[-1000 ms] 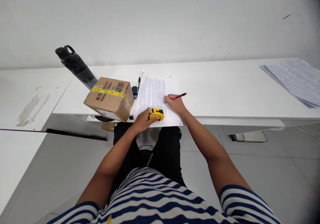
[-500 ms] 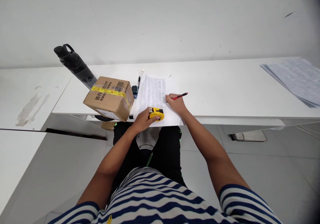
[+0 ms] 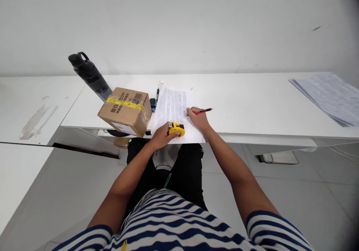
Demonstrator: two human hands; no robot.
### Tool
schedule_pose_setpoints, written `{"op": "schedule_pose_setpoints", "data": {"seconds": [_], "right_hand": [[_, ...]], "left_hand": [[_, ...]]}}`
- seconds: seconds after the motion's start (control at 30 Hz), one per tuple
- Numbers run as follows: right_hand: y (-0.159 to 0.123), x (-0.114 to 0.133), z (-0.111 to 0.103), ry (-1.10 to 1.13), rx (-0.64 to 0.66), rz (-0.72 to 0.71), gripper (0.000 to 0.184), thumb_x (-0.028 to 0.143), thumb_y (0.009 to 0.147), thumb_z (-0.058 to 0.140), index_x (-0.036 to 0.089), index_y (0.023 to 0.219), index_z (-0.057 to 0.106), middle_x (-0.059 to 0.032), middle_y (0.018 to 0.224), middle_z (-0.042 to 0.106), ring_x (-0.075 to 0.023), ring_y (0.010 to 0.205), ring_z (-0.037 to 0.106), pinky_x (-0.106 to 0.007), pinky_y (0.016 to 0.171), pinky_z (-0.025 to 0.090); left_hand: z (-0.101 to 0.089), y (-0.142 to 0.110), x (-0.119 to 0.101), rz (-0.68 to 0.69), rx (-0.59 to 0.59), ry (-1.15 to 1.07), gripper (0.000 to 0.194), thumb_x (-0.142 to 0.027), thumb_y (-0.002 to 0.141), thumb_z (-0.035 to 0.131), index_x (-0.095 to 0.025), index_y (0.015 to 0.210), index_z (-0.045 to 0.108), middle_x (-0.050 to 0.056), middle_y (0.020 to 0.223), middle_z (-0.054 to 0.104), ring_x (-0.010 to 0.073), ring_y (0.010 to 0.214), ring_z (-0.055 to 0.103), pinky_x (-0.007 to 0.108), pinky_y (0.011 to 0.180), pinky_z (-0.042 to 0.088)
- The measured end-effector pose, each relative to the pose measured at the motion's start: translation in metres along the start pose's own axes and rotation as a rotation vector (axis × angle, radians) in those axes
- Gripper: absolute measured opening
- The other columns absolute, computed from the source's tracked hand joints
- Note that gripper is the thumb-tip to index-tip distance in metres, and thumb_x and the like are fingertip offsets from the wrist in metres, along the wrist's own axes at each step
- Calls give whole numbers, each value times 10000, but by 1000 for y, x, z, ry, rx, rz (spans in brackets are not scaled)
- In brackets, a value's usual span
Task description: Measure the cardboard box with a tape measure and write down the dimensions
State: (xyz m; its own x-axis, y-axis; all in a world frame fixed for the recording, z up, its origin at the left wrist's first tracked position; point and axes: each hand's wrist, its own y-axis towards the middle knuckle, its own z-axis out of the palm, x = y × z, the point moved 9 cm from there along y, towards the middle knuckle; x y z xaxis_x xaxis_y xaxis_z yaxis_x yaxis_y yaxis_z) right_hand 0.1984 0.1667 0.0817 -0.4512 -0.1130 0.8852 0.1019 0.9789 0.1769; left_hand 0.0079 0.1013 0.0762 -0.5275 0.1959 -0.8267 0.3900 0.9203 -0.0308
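My left hand [image 3: 162,135] is closed around a yellow and black tape measure [image 3: 178,129], which it holds over the lower part of a printed sheet of paper [image 3: 172,103]. In my right hand [image 3: 198,119] is a red and black pen [image 3: 203,111], its back end pointing right. That hand rests on the right side of the sheet, and the pen's tip is too small to make out. Left of the paper stands a taped cardboard box [image 3: 127,110]. A second, black pen [image 3: 157,94] and a small dark object [image 3: 153,102] lie between box and sheet.
Behind the box a dark water bottle [image 3: 91,77] stands on the white table [image 3: 246,105]. A stack of printed papers [image 3: 327,97] lies at the far right. The wall [image 3: 179,26] rises along the table's back edge. Below, a smaller box [image 3: 121,142] shows partly.
The whole view has shifted slightly. Both hands stay at the sheet with the tape measure and the pen in them; no object has clearly moved on the table.
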Motion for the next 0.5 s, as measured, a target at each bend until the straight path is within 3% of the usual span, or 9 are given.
{"op": "schedule_pose_setpoints", "data": {"seconds": [0.13, 0.27, 0.37, 0.43, 0.5], "right_hand": [[3, 13, -5, -260, -104, -113, 298, 415, 940, 463, 194, 931, 663, -91, 971, 648, -219, 817, 597, -339, 732, 451], [12, 14, 8, -502, 34, -67, 461, 222, 907, 440, 160, 1351, 547, -190, 1268, 554, -283, 939, 629, -414, 776, 503], [-6, 48, 17, -180, 183, -169, 521, 339, 962, 442, 198, 1463, 422, -179, 1335, 548, -275, 1042, 626, -457, 881, 520], [-38, 89, 31, 175, 402, -277, 592, 521, 972, 451, 274, 1500, 347, -137, 1374, 560, -258, 1142, 613, -452, 931, 524], [-83, 135, 48, 415, 646, -386, 799, 694, 878, 533, 326, 1535, 263, -116, 1420, 551, -268, 1255, 570, -439, 969, 520]], "left_hand": [[0, -6, -5, -17, -12, -131, 430, -567, 846, 613, -202, 1067, 554, 47, 1000, 680, 217, 906, 652, 355, 785, 513], [-19, -31, -40, 146, -92, -240, 548, -597, 846, 622, -204, 1217, 530, 98, 1144, 668, 239, 1043, 646, 394, 912, 513], [-49, -62, -69, 332, -237, -251, 622, -692, 843, 565, -219, 1245, 522, 146, 1259, 625, 290, 1221, 579, 462, 1054, 450], [-74, -84, -79, 420, -403, -261, 664, -761, 844, 476, -225, 1234, 522, 163, 1292, 596, 316, 1290, 527, 506, 1102, 407], [-93, -102, -84, 450, -548, -251, 701, -796, 852, 378, -233, 1248, 514, 166, 1314, 571, 327, 1324, 489, 532, 1121, 381]]}}
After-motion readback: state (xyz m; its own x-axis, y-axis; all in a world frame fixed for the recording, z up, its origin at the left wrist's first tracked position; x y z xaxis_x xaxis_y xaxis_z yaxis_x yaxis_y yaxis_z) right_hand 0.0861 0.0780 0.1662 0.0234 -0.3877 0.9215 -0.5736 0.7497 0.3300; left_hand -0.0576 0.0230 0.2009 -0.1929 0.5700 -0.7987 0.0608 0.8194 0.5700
